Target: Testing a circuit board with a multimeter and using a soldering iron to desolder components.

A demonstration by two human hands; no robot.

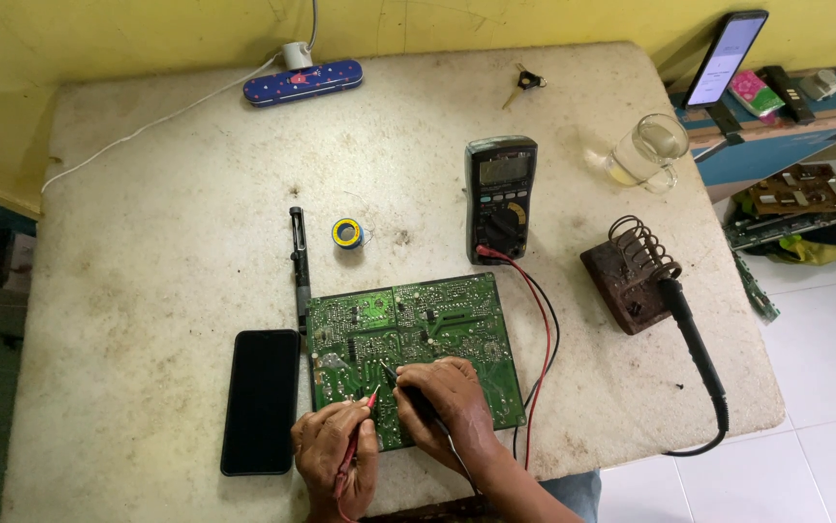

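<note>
A green circuit board (418, 329) lies on the white table (166, 242) near its front edge. My left hand (333, 455) grips a red probe (364, 409) whose tip touches the board's lower left area. My right hand (452, 407) holds a black probe (400, 380) with its tip on the board's middle. Red and black leads (539, 320) run from the hands up to a black multimeter (501, 199) standing behind the board.
A black phone (261, 399) lies left of the board, a solder roll (347, 233) and a black tool (298, 260) behind it. A soldering iron (694, 339) rests in its stand (631, 276) at right. A glass mug (648, 153) and power strip (303, 81) sit farther back.
</note>
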